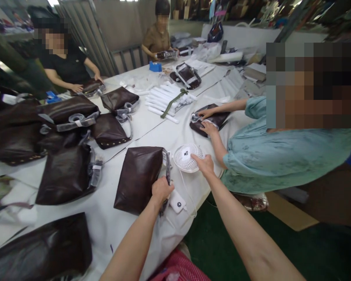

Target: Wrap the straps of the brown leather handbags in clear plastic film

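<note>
A dark brown leather bag [140, 175] lies on the white-covered table in front of me. My left hand [162, 190] is closed on its right edge, where a wrapped strap runs; the fingertips are partly hidden. To the right, my right hand [204, 164] grips the rim of a small white fan [187, 157], the index finger reaching over its grille. A thin white cable [183, 181] hangs from the fan. Beside my left hand is a white device with a dark round spot [178, 202], perhaps a power bank.
More brown bags [66, 173] crowd the left side, one [43, 249] near the front. White rolls [160, 101] with a green strap lie mid-table. A co-worker in a green top [251, 156] handles a bag [213, 117] at right. Two other people work at the far side.
</note>
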Tool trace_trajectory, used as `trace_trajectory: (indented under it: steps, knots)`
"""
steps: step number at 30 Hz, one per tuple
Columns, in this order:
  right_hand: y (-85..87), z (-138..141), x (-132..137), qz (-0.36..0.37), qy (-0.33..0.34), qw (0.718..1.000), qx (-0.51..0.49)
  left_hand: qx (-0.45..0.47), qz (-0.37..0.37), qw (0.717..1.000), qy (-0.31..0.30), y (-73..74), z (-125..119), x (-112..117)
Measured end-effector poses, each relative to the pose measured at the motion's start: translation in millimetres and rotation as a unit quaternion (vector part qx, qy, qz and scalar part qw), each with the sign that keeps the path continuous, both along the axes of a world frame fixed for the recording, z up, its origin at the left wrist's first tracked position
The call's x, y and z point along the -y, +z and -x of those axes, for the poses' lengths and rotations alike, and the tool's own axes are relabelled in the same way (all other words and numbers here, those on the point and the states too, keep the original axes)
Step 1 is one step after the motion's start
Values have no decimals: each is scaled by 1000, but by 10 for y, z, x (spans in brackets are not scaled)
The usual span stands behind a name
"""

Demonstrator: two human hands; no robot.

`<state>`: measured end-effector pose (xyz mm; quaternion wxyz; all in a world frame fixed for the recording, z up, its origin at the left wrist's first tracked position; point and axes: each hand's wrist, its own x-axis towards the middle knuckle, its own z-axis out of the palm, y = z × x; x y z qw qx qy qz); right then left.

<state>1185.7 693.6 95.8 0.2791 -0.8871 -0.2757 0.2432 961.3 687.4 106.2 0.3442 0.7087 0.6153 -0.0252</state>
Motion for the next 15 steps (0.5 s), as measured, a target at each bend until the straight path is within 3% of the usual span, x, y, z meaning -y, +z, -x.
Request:
trace_trajectory:
  steps: [3,6,10,12,15]
  knots:
    - [206,72,-121,21,12,999,34,63,15,998,14,218,338,-204]
    - [424,200,-235,17,38,997,67,168,50,984,23,548,771,-439]
    - [646,460,-343,16,156,970,186,306,65,947,73,947,1332,-710]
    - [701,579,-356,22,216,942,257,349,56,928,115,1058,1568,-800]
    - [715,655,-332,40,239,921,304,385,63,907,161,1096,1821,-833]
